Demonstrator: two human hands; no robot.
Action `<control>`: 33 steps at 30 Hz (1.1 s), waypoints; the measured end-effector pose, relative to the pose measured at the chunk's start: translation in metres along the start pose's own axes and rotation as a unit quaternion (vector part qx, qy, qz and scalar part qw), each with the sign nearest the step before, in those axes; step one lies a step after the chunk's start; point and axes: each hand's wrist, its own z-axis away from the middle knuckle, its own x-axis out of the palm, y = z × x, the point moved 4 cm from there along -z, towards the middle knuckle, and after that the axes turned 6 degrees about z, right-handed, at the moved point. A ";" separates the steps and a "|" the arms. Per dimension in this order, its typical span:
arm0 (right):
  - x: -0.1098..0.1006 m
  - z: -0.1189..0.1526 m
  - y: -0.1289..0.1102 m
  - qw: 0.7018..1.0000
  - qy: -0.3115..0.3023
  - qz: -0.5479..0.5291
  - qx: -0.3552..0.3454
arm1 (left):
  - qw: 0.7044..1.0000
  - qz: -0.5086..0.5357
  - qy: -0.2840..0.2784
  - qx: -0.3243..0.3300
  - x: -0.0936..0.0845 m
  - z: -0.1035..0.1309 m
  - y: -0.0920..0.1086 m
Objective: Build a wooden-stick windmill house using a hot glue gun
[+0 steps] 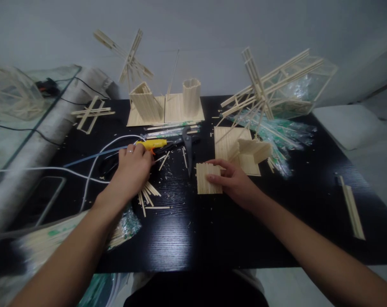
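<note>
Panel (pixel 203 181), edge pinched by right hand (pixel 234 181) just right of pliers (pixel 187 147), is best kept level, while left hand (pixel 134 166), left of pliers, grips glue gun (pixel 155 143).

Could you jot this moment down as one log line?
left hand: curled over yellow glue gun | right hand: holding square stick panel | between hands: dark hand tool | nearby: loose sticks

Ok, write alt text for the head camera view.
A person's right hand holds a small wooden-stick panel at a black table, the left hand on a yellow glue gun. Stick models stand toward the back, and loose sticks lie near the left hand.
</note>
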 end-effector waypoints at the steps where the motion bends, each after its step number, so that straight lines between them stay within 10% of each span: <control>1: 0.000 0.000 0.000 1.000 0.000 -0.002 -0.001 | 1.000 0.018 0.008 0.004 0.000 -0.001 0.000; 5: 0.000 -0.001 -0.001 1.000 0.015 -0.008 -0.009 | 0.969 0.246 0.008 0.022 -0.004 -0.004 0.002; 14: -0.001 0.004 -0.009 0.992 0.062 0.080 -0.075 | 0.750 0.656 -0.088 -0.006 -0.024 0.001 0.028; 24: 0.002 0.005 -0.011 0.984 0.073 0.104 -0.123 | 0.671 0.721 -0.172 0.020 -0.014 0.003 0.043; 33: 0.004 0.004 -0.010 0.980 0.071 0.119 -0.141 | 0.663 0.733 -0.152 -0.021 -0.008 0.000 0.049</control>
